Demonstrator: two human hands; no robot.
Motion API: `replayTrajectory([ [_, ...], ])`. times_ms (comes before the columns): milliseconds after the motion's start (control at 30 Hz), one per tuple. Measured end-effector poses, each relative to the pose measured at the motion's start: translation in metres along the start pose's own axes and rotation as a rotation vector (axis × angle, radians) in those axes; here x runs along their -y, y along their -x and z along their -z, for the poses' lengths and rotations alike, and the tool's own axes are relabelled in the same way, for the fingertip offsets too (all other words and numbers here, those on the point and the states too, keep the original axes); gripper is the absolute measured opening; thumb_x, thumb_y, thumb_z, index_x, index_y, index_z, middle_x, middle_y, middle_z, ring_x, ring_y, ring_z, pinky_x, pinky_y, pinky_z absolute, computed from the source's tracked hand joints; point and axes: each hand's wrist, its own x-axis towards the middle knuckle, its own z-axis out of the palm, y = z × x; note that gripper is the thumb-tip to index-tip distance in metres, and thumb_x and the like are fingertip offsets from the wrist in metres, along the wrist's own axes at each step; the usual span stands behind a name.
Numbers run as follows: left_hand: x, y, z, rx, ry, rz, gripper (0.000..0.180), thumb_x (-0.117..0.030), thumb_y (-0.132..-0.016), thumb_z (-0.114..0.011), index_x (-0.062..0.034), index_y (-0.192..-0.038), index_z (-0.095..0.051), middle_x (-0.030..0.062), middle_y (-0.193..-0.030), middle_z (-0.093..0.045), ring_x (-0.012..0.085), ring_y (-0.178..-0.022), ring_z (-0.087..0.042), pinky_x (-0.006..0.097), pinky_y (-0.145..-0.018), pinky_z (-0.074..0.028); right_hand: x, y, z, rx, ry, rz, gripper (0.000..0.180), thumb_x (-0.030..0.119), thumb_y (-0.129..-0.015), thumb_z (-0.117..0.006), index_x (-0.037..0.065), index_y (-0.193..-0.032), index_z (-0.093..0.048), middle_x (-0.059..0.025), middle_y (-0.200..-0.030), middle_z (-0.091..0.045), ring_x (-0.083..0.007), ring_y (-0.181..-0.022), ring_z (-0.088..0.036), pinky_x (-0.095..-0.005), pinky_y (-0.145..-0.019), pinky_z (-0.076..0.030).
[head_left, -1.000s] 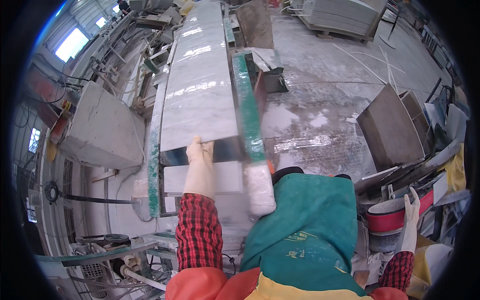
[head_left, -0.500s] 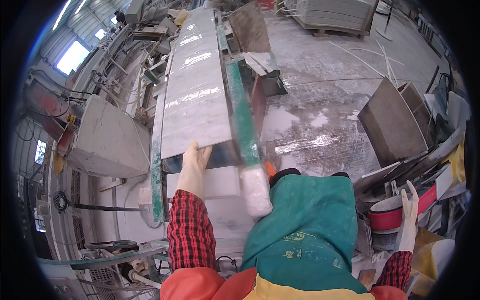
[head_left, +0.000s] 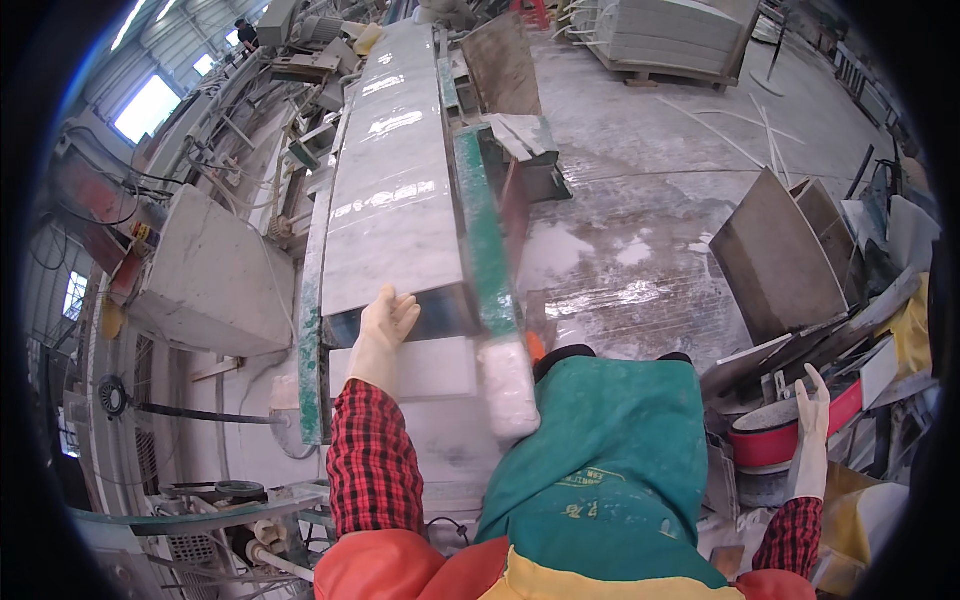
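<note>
A long white marble-patterned slab (head_left: 395,235) lies glossy and wet along a narrow conveyor bed. At its near edge is my left hand (head_left: 385,335) in a cream glove, its fingers loosely bent and the thumb side overlapping the slab's edge; whether it presses on the slab I cannot tell. Just below that edge a dark roller or belt (head_left: 440,312) shows, then a smaller white slab (head_left: 440,368) beside my wrist. Far to the right, my gloved right hand (head_left: 812,410) is raised with fingers apart and nothing in it, near a red-sided round object (head_left: 770,440).
A green rail (head_left: 485,240) runs along the conveyor's right side, ending in a white wrapped pad (head_left: 508,390) by my green apron (head_left: 600,460). Brown boards (head_left: 780,260) lean at right above piled scraps. A pale block-shaped housing (head_left: 215,280) stands left. Stacked slabs (head_left: 660,35) sit far off.
My left hand's fingers have curled in more at the slab's edge. The view has shifted slightly; the slab and right hand look nearly unchanged.
</note>
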Motion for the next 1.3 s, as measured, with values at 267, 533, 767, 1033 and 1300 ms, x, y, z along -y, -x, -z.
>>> replayTrajectory([
  [267, 0.001, -0.041, 0.026, 0.089, -0.089, 0.003, 0.035, -0.031, -0.101, -0.059, 0.0036, -0.106, -0.057, 0.0170, -0.091, -0.065, 0.0270, -0.077, -0.066, 0.038, -0.062, -0.059, -0.014, 0.006, 0.004, -0.053, 0.010, 0.018, 0.044, 0.016, -0.090, -0.069, 0.009, -0.133, -0.063, -0.0127, -0.127, -0.066, -0.0243, -0.117, -0.060, -0.0341, -0.105, -0.043],
  [533, -0.009, -0.122, 0.125, 0.637, -0.313, -0.079, 0.024, -0.021, -0.099, -0.057, -0.0104, -0.077, -0.059, 0.0145, -0.071, -0.062, 0.0261, -0.062, -0.061, 0.042, -0.054, -0.049, 0.043, 0.000, 0.006, -0.592, 0.542, 0.391, 0.037, 0.019, -0.076, -0.071, 0.005, -0.110, -0.068, -0.0162, -0.109, -0.069, -0.0353, -0.106, -0.064, -0.0454, -0.096, -0.050],
  [767, 0.000, 0.132, -0.062, 0.412, -1.201, -0.457, 0.055, -0.035, -0.101, -0.056, -0.0042, -0.146, -0.047, 0.0230, -0.144, -0.052, 0.0359, -0.131, -0.050, 0.043, -0.114, -0.034, -0.024, 0.001, 0.065, -0.799, 0.686, 0.047, 0.038, 0.028, -0.079, -0.068, 0.007, -0.109, -0.060, -0.0112, -0.108, -0.058, -0.0313, -0.109, -0.053, -0.0421, -0.097, -0.042],
  [1033, 0.076, 0.057, -0.115, 0.580, -1.399, -1.094, 0.067, -0.040, -0.101, -0.054, 0.0005, -0.152, -0.035, 0.0232, -0.158, -0.031, 0.0349, -0.146, -0.029, 0.040, -0.122, -0.021, -0.051, -0.001, 0.025, -0.787, 0.716, -0.185, 0.034, 0.034, -0.087, -0.059, 0.009, -0.109, -0.061, -0.0108, -0.118, -0.056, -0.0296, -0.117, -0.050, -0.0434, -0.104, -0.037],
  [1300, 0.100, 0.038, -0.094, 0.744, -1.183, -1.594, 0.055, -0.024, -0.101, -0.055, 0.0023, -0.148, -0.041, 0.0248, -0.157, -0.032, 0.0385, -0.146, -0.026, 0.044, -0.123, -0.018, -0.036, 0.010, 0.028, -0.742, 0.710, -0.164, 0.032, 0.034, -0.083, -0.062, 0.009, -0.103, -0.059, -0.0096, -0.109, -0.054, -0.0281, -0.110, -0.051, -0.0423, -0.099, -0.039],
])
